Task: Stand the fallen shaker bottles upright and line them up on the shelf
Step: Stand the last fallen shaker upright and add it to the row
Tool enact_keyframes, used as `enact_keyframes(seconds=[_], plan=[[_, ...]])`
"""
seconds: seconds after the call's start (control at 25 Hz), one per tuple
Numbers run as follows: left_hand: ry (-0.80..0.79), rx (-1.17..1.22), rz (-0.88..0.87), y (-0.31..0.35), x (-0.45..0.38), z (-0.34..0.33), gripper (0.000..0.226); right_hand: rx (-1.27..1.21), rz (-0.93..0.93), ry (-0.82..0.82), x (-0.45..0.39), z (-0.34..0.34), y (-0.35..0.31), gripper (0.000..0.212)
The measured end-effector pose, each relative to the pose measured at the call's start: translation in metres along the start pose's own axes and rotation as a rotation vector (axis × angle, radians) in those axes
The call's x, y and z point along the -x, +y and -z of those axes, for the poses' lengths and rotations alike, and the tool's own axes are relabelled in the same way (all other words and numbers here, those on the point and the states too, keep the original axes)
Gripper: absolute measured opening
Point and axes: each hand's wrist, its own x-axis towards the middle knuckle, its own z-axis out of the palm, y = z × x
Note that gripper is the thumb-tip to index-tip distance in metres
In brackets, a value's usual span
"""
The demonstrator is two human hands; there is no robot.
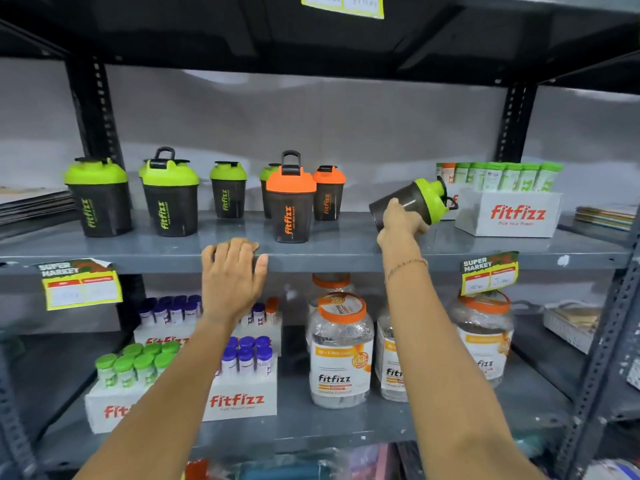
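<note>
Now right hand (401, 223) gripping tilted green-lidded shaker bottle (414, 200), left hand (232, 271) released, flat on shelf (346, 254) edge

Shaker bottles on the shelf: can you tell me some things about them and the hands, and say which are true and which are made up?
1. The right hand holds a tilted green-lidded shaker. True.
2. The left hand holds an orange bottle. False: it rests empty on the shelf edge.
3. The front orange-lidded shaker stands upright. True.
4. All the shaker lids are orange. False: most are green.
5. The white Fitfizz box sits left of the shakers. False: it sits on the right.
</note>
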Motion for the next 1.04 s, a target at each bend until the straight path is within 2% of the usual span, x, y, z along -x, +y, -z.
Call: enact_keyframes(seconds=[0.08, 0.16, 0.28, 0.36, 0.48, 0.64, 0.72, 0.92, 1.04], plan=[[-0.061, 0.062, -0.077, -0.006, -0.002, 0.009, 0.04, -0.086, 0.05, 0.025, 0.028, -0.002, 0.011, 0.066], [-0.102, 0.092, -0.118, -0.027, -0.002, 0.022, 0.04, -0.072, 0.189, 0.015, 0.068, -0.013, 0.03, 0.069], [-0.174, 0.066, 0.004, -0.074, -0.003, 0.042, 0.042, -0.037, 0.388, -0.06, 0.129, -0.038, 0.068, 0.076], [-0.235, 0.012, 0.034, -0.104, 0.0, 0.05, 0.048, 0.071, 0.471, -0.149, 0.164, -0.06, 0.087, 0.083], [-0.266, -0.028, -0.023, -0.127, 0.003, 0.053, 0.048, 0.236, 0.544, -0.258, 0.19, -0.098, 0.104, 0.085], [-0.251, 0.01, 0.006, -0.126, 0.006, 0.049, 0.041, 0.482, 0.566, -0.273, 0.176, -0.14, 0.099, 0.092], [-0.232, 0.019, 0.007, -0.128, 0.008, 0.045, 0.04, 0.597, 0.555, -0.232, 0.162, -0.153, 0.099, 0.087], [-0.168, 0.021, -0.011, -0.129, 0.009, 0.041, 0.036, 0.76, 0.51, -0.221, 0.135, -0.172, 0.113, 0.078], [-0.159, 0.028, -0.006, -0.131, 0.01, 0.037, 0.037, 0.821, 0.468, -0.254, 0.126, -0.178, 0.114, 0.081]])
